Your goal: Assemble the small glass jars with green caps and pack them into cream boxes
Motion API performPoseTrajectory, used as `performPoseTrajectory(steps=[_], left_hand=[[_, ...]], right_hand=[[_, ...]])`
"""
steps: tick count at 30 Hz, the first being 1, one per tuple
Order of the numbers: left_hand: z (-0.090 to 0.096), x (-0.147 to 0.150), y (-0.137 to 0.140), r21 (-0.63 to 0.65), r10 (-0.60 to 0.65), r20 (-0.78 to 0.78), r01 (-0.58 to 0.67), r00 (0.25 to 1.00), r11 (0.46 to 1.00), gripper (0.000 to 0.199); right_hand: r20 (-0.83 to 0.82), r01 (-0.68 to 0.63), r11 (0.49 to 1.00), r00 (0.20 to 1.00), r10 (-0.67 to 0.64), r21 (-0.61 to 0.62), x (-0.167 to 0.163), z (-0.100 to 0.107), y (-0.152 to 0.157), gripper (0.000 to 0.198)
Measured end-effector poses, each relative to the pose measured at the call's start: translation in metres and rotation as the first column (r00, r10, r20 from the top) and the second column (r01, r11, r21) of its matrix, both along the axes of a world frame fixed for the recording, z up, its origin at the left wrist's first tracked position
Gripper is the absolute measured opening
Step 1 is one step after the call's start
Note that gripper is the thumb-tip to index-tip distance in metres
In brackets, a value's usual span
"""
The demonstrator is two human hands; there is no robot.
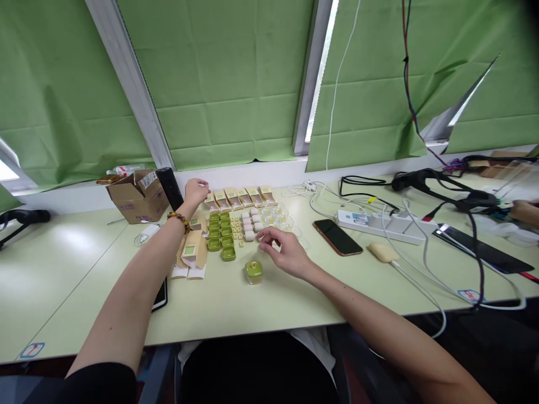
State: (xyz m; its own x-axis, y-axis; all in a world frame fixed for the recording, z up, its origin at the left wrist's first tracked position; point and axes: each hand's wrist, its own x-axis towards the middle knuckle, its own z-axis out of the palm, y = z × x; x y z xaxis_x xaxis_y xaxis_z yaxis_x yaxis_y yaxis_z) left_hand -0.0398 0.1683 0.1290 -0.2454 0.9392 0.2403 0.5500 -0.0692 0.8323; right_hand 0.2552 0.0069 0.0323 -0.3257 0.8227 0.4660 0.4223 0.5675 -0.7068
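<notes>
My left hand (196, 192) reaches to the far left of the row of small cream cardboard boxes (232, 199); its fingers are slightly bent and apart, with nothing visible in them. Over the table's middle hovers my right hand (288, 253), fingers loosely curved and parted, nothing visible between them. It is beside the pale pink rounded pieces (249, 236) and clear plastic cups (280, 214). A small clear jar with a green knobbed lid (254, 269) stands in front. Green square lids (228, 254) lie in two columns, next to small yellowish pieces (241, 244).
More cream boxes (195, 250) lie under my left forearm, near a dark tablet-like device (160, 296). A brown carton (138, 196) and black cylinder (169, 188) stand at back left. Rightward are a phone (337, 237), power strip (381, 224), yellowish charger (382, 252) and cables; another person's hand (526, 212) shows far right.
</notes>
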Motion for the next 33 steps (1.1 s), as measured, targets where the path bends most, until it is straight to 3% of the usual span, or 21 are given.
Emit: performPoseTrajectory(steps=[3,5,8,11,16,19,22,26,33], left_hand=[[-0.005,0.017,-0.051,0.096,-0.179,-0.121,0.191,0.976,0.977,0.018],[-0.018,0.027,-0.094,0.132,-0.323,-0.236,0.36,0.916,0.924,0.022],[-0.047,0.038,-0.152,0.034,-0.452,-0.344,0.492,0.823,0.87,0.023],[-0.074,0.044,-0.185,0.002,-0.501,-0.414,0.552,0.76,0.834,0.021],[-0.099,0.049,-0.19,-0.055,-0.584,-0.393,0.616,0.71,0.786,0.021],[-0.105,0.051,-0.186,0.022,-0.574,-0.268,0.601,0.773,0.799,0.008],[-0.105,0.05,-0.186,0.116,-0.566,-0.046,0.568,0.823,0.815,0.004],[-0.098,0.046,-0.187,0.229,-0.492,0.146,0.455,0.858,0.861,0.01],[-0.087,0.035,-0.178,0.293,-0.383,0.114,0.337,0.917,0.895,0.005]], right_hand=[[0.205,-0.014,0.995,0.978,0.035,-0.103,0.009,0.009,-0.003,0.013],[0.316,-0.054,0.982,0.942,0.111,-0.183,0.013,0.01,-0.009,0.028],[0.369,-0.07,0.967,0.916,0.159,-0.243,0.013,0.001,-0.019,0.065],[0.357,-0.071,0.965,0.92,0.162,-0.254,0.004,-0.013,-0.023,0.077],[0.395,-0.055,0.972,0.907,0.143,-0.228,-0.015,-0.02,-0.021,0.055],[0.394,-0.049,0.983,0.912,0.116,-0.176,-0.023,-0.019,-0.019,0.047],[0.345,-0.073,0.991,0.932,0.108,-0.113,-0.03,-0.018,-0.017,0.044],[0.159,-0.171,0.985,0.972,0.175,-0.035,-0.041,-0.017,-0.01,0.046],[-0.172,-0.248,0.969,0.954,0.246,0.007,-0.058,-0.021,-0.003,0.049]])
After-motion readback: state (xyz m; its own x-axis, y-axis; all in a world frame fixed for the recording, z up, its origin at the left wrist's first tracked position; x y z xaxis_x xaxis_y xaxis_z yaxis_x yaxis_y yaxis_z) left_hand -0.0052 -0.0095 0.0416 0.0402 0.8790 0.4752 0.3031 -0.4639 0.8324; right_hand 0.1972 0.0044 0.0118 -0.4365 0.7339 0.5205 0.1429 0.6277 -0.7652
